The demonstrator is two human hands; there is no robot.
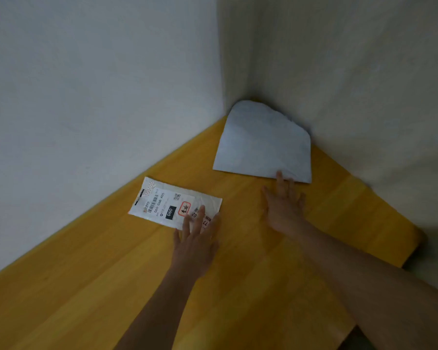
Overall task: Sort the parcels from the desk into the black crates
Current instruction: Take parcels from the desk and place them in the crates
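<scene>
Two flat parcels, labelled white parcel point(173, 204) under left hand point(196, 242) fingertips.

A smooth, yellow wood-grain desk point(250, 274) holds a slightly glossy white plastic parcel point(162, 198) with a printed paper label point(171, 207), and a matt grey parcel point(261, 142).

Looks like a plain room set up for sorting mail, maybe a small office or a spare room at home, hard to say. Bare white walls point(99, 84) meet in a corner, a yellow wood-look tabletop point(111, 286) is pushed right into it, with two shipping parcels, one point(172, 203) carrying a barcode label.
</scene>
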